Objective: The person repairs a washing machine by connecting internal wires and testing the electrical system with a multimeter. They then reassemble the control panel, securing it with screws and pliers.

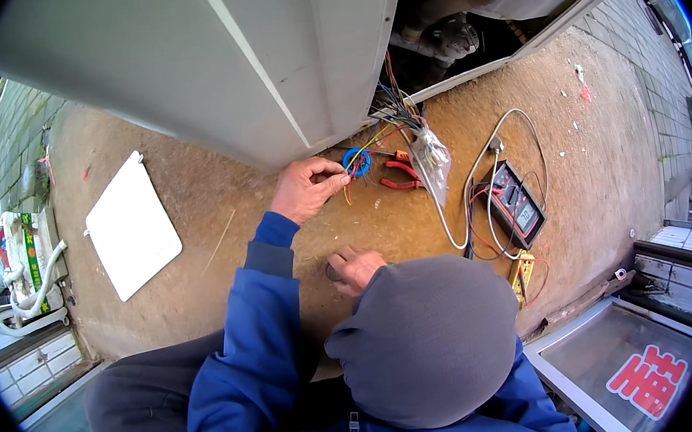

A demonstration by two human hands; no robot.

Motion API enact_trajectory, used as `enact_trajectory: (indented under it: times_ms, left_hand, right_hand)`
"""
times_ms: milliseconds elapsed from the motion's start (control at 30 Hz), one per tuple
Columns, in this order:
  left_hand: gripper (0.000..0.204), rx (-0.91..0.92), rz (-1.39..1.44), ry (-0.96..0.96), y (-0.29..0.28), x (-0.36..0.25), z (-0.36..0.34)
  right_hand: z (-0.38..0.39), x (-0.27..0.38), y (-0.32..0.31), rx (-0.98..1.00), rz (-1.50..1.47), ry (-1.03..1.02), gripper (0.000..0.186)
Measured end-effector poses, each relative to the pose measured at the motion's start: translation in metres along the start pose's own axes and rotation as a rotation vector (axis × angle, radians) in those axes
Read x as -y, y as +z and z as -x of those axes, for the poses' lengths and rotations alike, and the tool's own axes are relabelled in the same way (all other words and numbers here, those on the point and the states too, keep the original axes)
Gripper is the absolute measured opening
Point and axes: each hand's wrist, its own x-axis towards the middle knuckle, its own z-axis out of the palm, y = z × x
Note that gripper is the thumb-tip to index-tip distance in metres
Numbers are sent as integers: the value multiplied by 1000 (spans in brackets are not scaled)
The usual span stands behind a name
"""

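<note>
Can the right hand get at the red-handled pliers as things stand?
Probably yes: open ground lies between the right hand and the red-handled pliers. Their handles are exposed; the clear plastic bag seems to crowd only the far end.

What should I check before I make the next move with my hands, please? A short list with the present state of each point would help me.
1. Wires gripped by the left hand: ok, pinched between thumb and fingers.
2. Right hand free: cannot tell, its fingers are curled low over the ground.
3. Red-handled pliers nearby: ok, lying on the ground to the right of the left hand.
4. Multimeter face visible: ok, it faces up at the right.
5. Wires without power: cannot tell from this picture.
6. Cabinet opening covered: not ok, it is open with inner parts exposed.
</note>
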Motion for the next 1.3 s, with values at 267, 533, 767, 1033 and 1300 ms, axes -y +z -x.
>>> enact_trajectory:
  times_ms: [267, 533, 767, 1033, 1300]
  left_hand:
    - [16, -220, 81, 13, 18, 16, -8]
    - [20, -118, 131, 71, 15, 22, -9]
    - [20, -130, 205, 1, 20, 13, -6]
    - [22, -150, 183, -20, 19, 19, -3]
    - [21, -137, 257, -60, 33, 25, -11]
  right_hand:
    - [-8, 6, -6, -82, -12, -51, 38]
    - [-40, -42, -64, -644, -356, 445, 62]
    - [-82, -66, -98, -533, -355, 316, 65]
    - [-38, -74, -124, -593, -59, 394, 53]
    - [-44, -69, -104, -645, -312, 420, 50]
